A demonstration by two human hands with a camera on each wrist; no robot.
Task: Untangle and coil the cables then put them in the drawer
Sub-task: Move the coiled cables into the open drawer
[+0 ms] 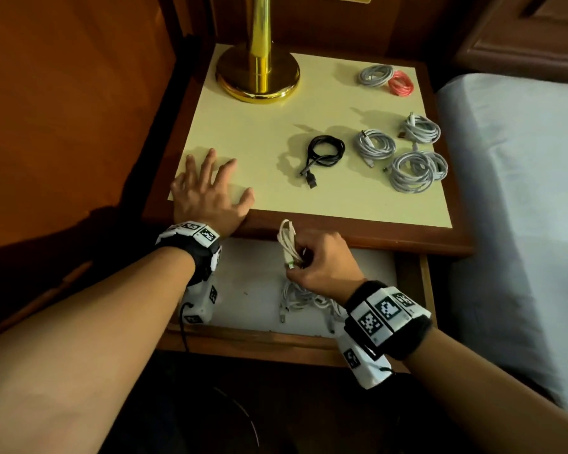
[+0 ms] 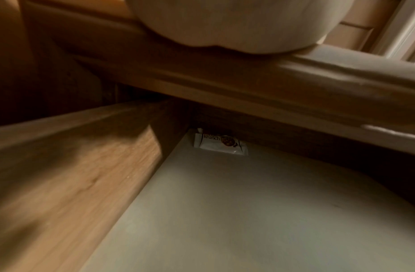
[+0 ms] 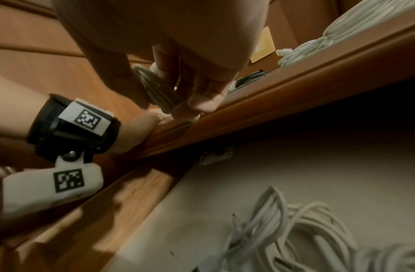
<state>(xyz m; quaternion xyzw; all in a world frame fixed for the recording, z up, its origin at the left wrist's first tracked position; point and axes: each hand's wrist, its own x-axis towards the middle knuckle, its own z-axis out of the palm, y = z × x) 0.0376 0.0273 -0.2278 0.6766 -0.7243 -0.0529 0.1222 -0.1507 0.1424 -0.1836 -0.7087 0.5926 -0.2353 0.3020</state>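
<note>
Over the open wooden drawer — pale-lined, with loose white cables heaped inside — the right hand pinches a small coiled white cable. The left hand lies flat, fingers spread, on the cream-topped nightstand. Beyond lie a black coil, smooth grey coils, a red coil and a brass lamp base.

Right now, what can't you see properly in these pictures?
- Head view: the right hand covers part of the coiled white cable it grips.
- Head view: the right arm hides part of the loose white cables in the open wooden drawer.
- Left wrist view: the small white snack packet is half under the nightstand edge; only "krunch" reads.
</note>
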